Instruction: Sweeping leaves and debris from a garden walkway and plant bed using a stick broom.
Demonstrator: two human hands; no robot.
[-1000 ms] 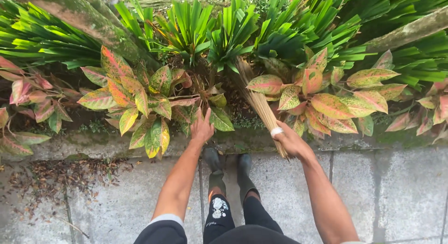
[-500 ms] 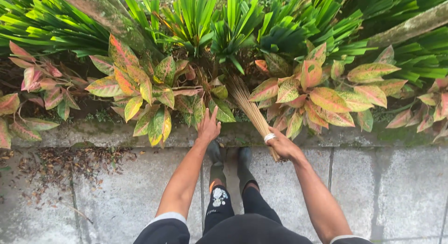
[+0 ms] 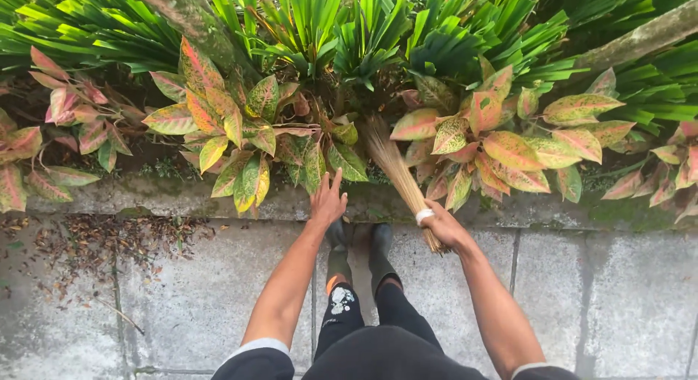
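Broom [image 3: 396, 166] of bundled sticks, gripped in my right hand [image 3: 441, 227], bristles pointing up into the bed between pink-green plants [image 3: 502, 144]. My left hand [image 3: 327, 200] is open, fingers spread, reaching over the kerb [image 3: 145, 198].

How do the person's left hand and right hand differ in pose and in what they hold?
The left hand is open, fingers spread, reaching toward the pink-green leaves; it holds nothing. The right hand is closed in a grip around a stick broom, bristles pointing up into the plants. Both reach forward over the mossy curb.
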